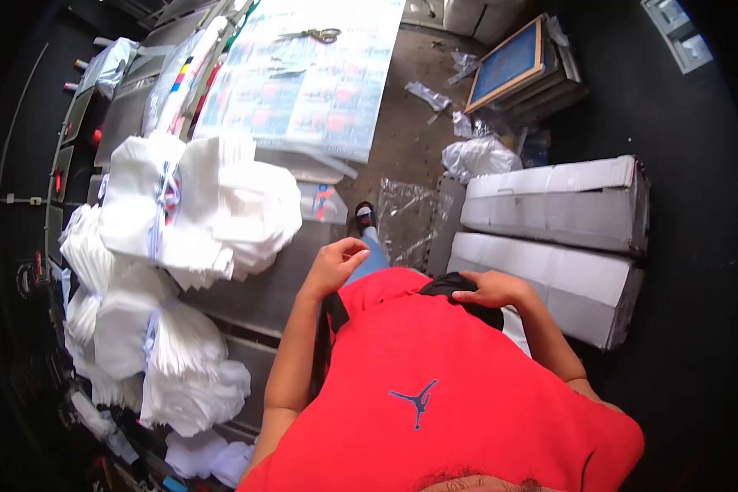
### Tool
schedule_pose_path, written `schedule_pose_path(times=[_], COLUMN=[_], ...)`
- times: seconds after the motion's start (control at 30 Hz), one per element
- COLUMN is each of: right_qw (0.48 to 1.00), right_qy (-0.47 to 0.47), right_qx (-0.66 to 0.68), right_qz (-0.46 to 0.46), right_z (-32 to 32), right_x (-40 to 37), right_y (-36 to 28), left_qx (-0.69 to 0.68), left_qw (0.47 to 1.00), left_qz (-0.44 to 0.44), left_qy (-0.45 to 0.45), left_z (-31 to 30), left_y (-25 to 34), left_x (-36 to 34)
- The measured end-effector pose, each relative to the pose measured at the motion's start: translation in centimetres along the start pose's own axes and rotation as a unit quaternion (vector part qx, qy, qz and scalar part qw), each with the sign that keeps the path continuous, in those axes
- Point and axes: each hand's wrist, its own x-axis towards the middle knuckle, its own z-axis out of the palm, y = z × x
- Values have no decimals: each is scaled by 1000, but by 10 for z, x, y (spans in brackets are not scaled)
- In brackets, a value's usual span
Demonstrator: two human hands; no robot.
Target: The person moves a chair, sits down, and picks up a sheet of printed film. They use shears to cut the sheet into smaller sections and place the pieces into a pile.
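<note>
My left hand (336, 264) hangs in front of my red shirt (467, 361), its fingers curled in with nothing visible in them. It is nearest to the shirt's hem and my left leg, apart from the stacks on the left. My right hand (494, 289) is at my waist, with fingers and thumb on a black waist bag (449, 285); part of the bag is hidden under the hand. To the left, a tied bundle of white sheets or bags (201, 205) lies on top of more white bundles (168, 344).
A table (328, 98) with printed sheets bears scissors (324, 35). Two long white boxes (558, 201) lie to the right. Behind them stand wood-framed screens (508, 66). Clear plastic (406, 217) and scraps (428, 96) litter the floor near my foot (365, 216).
</note>
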Motion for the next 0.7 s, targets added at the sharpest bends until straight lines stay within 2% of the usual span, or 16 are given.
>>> schedule_pose_path(times=[0.07, 0.1, 0.2, 0.3, 0.37, 0.4, 0.43, 0.5, 0.6, 0.7], right_qw=[996, 998, 989, 985, 977, 982, 985, 976, 972, 977], right_qy=[51, 45, 116, 130, 149, 113, 73, 116, 117, 71], right_qx=[-2, -38, -2, -35, -67, -51, -33, -87, -103, -147], right_qz=[-71, 0, -92, -111, -136, -143, -150, -165, -176, -136], right_z=[-7, -68, -134, -196, -233, -252, -267, -289, -324, -366], right_x=[23, -12, 42, 76, 95, 97, 102, 121, 139, 160], right_y=[-6, 10, -63, -110, -128, -143, -152, -151, -157, -161], left_qx=[-20, -107, -77, -106, -186, -254, -260, -214, -278, -312], left_qw=[999, 989, 991, 987, 978, 965, 964, 976, 958, 941], left_qz=[27, 70, 64, 67, 60, 40, 34, -9, -21, -48], left_qy=[-26, -71, -90, -104, -67, -51, -51, 29, 67, 118], left_z=[0, 48, -5, -27, -41, -49, -56, -69, -80, -90], left_y=[-2, 9, 23, 19, 8, 11, 13, 16, 5, -3], left_x=[24, 77, 129, 174, 204, 213, 221, 230, 245, 264])
